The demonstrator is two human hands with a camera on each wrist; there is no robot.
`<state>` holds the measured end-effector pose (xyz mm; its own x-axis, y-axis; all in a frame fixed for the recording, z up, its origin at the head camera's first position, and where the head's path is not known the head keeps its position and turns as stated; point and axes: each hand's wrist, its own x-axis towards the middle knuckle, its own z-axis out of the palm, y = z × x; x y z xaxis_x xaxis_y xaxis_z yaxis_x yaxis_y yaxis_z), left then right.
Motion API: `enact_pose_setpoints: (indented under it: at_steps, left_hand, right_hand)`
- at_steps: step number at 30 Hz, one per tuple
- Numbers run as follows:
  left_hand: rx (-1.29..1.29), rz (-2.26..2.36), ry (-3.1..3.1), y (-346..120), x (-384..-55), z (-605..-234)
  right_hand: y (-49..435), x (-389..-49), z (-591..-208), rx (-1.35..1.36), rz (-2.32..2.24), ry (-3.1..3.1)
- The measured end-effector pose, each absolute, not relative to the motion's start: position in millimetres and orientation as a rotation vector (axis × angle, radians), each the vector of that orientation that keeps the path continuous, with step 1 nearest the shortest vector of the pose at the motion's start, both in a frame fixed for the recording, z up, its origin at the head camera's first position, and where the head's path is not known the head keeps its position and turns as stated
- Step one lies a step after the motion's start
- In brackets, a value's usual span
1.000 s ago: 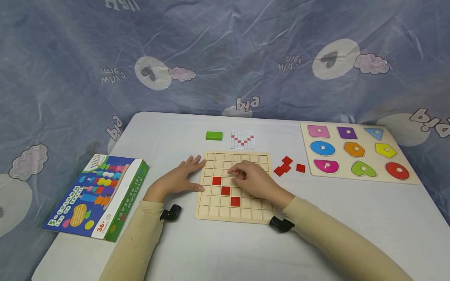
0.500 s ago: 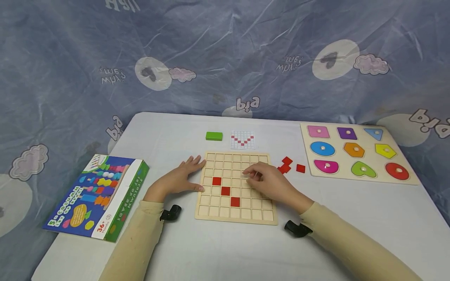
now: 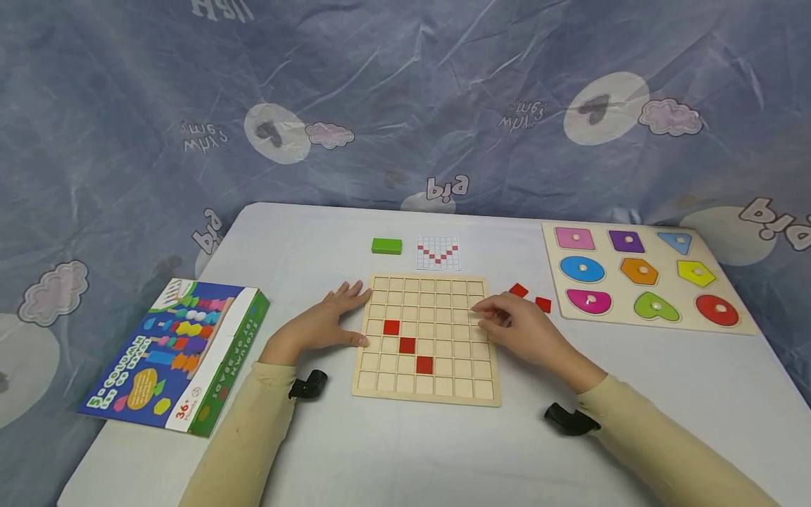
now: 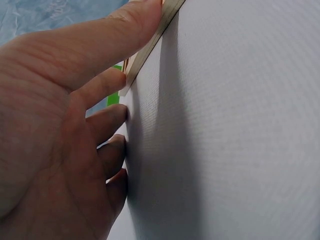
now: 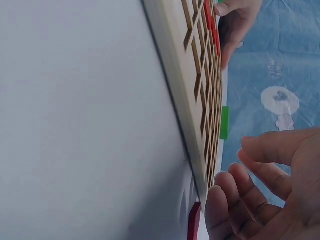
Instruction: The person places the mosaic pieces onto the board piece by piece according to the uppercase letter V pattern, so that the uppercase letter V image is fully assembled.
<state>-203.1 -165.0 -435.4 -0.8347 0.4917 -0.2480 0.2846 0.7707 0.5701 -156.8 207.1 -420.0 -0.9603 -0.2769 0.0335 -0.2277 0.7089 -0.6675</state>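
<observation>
A wooden grid board (image 3: 426, 400) lies on the table with three red square tiles in a diagonal, the nearest tile (image 3: 424, 365) lowest. My left hand (image 3: 322, 320) is spread at the board's left edge; in the left wrist view its thumb (image 4: 135, 22) rests on the rim. Over the board's right edge hovers my right hand (image 3: 529, 329), fingers loosely bent, with nothing seen between thumb and fingertips in the right wrist view. Just beyond it lie loose red tiles, one tile (image 3: 518, 290) partly covered by the hand and another tile (image 3: 543, 304) beside it.
Behind the board are a green block (image 3: 386, 246) and a small pattern card (image 3: 438, 254) with a red V. A shape puzzle board (image 3: 646, 317) lies at the right. A blue and green toy box (image 3: 177, 352) is at the left.
My right hand has moved rightward from the middle of the board to its right edge and now covers some loose red tiles. The left hand and the placed tiles stay where they were.
</observation>
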Motion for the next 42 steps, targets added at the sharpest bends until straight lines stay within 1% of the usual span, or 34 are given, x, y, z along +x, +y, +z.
enact_pose_setpoints:
  at_steps: [8, 25, 42]
  left_hand:
    - [0.613, 0.749, 2.578, -166.1, -202.6, -435.4]
    - [0.615, 0.77, 2.578, -165.2, -202.8, -436.1]
    - [0.614, 0.768, 2.575, -165.4, -203.0, -436.4]
  right_hand:
    - [230.0, -155.0, -423.3, -0.429, -1.077, 2.896]
    - [281.0, -160.4, -425.3, -0.248, -0.939, 3.017]
    - [293.5, -164.7, -426.1, -0.186, -0.846, 3.026]
